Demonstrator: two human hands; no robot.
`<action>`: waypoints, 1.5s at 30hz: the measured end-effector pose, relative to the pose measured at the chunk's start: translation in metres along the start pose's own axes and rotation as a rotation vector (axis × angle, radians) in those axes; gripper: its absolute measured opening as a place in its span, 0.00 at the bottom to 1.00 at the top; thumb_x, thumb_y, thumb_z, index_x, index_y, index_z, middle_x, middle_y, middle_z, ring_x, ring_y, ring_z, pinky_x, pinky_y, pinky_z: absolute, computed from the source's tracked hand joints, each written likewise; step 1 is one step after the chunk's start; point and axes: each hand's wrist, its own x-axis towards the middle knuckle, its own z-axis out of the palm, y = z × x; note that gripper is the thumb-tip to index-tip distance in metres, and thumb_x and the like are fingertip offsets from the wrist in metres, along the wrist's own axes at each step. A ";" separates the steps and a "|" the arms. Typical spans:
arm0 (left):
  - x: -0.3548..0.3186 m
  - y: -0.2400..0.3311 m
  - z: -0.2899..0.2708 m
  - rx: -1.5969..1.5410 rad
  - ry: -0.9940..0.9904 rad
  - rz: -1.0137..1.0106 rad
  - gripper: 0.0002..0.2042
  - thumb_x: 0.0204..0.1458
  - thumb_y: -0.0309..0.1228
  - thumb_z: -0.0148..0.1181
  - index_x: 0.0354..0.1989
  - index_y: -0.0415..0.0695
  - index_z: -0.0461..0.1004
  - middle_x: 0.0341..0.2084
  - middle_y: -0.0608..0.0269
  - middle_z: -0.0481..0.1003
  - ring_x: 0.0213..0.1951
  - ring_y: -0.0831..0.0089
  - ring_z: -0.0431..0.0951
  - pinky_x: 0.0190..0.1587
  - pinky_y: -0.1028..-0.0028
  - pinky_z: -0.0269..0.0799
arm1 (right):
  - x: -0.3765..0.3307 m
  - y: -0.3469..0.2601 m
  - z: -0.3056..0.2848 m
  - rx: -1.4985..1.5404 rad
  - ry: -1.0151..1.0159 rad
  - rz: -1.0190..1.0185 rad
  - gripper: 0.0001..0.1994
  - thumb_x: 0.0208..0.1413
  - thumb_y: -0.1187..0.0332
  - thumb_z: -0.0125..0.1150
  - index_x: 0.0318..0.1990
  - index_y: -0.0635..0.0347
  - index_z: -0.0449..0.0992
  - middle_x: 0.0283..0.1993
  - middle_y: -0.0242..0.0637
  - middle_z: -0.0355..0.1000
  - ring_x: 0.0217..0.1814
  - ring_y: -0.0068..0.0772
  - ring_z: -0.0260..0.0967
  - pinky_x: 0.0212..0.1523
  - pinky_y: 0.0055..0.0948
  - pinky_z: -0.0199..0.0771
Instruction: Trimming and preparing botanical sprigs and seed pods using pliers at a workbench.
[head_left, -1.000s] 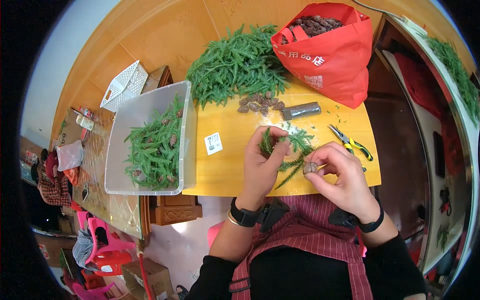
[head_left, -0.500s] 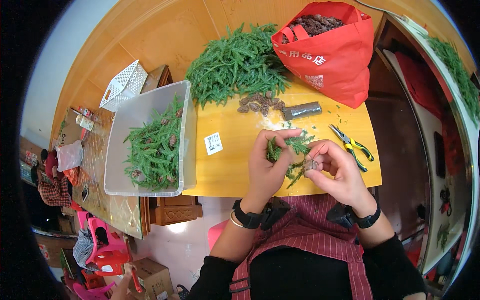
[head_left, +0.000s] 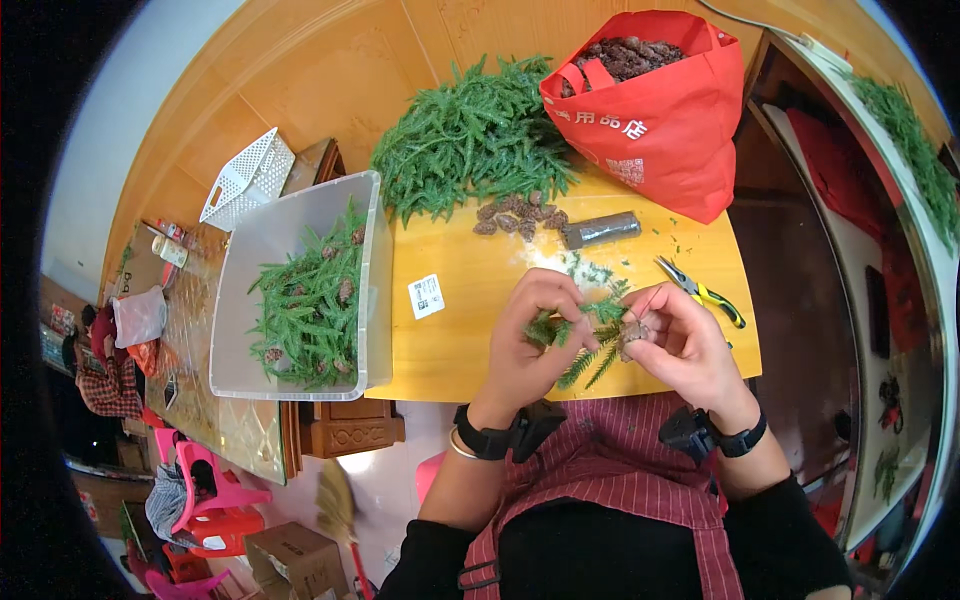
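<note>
Close to the table's front edge, my left hand (head_left: pixel 528 345) pinches a green artificial pine sprig (head_left: pixel 598 352). Opposite it, my right hand (head_left: pixel 692 348) has its fingertips closed on a brown pine cone (head_left: pixel 632 338), with a thin reddish strand sticking up from it. The cone touches the sprig's right side. Fingers hide part of both pieces. Right of my hands lie pliers (head_left: pixel 705 292) with yellow and black handles. Beyond them are loose pine cones (head_left: pixel 515 215) and a dark wrapped block (head_left: pixel 602 230) beside white powder.
A clear plastic bin (head_left: pixel 232 340) at left holds sprigs with cones. Behind stand a heap of green sprigs (head_left: pixel 470 140) and a red bag (head_left: pixel 660 140) full of cones. A white label (head_left: pixel 426 296) lies on the yellow table. A broom (head_left: pixel 338 500) is over the floor, lower left.
My hands have shifted slightly, still gripping sprig and cone, and the sprig has turned a little. At lower left, another person's hand has left view and a broom head has come in.
</note>
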 end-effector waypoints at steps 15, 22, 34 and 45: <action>0.000 0.002 0.005 0.035 0.270 0.014 0.08 0.39 0.14 0.58 0.29 0.37 0.72 0.27 0.63 0.70 0.31 0.78 0.69 0.35 0.81 0.64 | -0.004 -0.011 0.014 -0.782 0.172 -0.506 0.12 0.34 0.79 0.63 0.30 0.64 0.71 0.30 0.37 0.66 0.28 0.28 0.67 0.28 0.21 0.68; -0.002 0.008 0.011 0.075 0.341 -0.025 0.08 0.41 0.15 0.57 0.31 0.37 0.70 0.29 0.63 0.69 0.32 0.78 0.68 0.34 0.82 0.65 | -0.003 -0.013 0.015 -0.781 0.173 -0.500 0.12 0.34 0.78 0.64 0.31 0.64 0.71 0.31 0.38 0.68 0.28 0.29 0.67 0.27 0.22 0.69; -0.002 0.012 0.021 0.078 0.290 -0.039 0.06 0.42 0.16 0.57 0.30 0.36 0.71 0.29 0.62 0.70 0.32 0.78 0.69 0.36 0.81 0.64 | 0.004 -0.010 0.021 -0.821 0.272 -0.541 0.15 0.37 0.78 0.66 0.33 0.66 0.67 0.31 0.39 0.68 0.28 0.28 0.70 0.27 0.21 0.72; -0.003 0.015 0.024 -0.011 0.282 -0.107 0.05 0.46 0.18 0.53 0.32 0.36 0.68 0.31 0.63 0.68 0.34 0.79 0.67 0.38 0.81 0.62 | 0.008 -0.001 0.024 -0.838 0.343 -0.664 0.14 0.36 0.79 0.66 0.30 0.65 0.67 0.30 0.39 0.68 0.26 0.28 0.69 0.26 0.21 0.71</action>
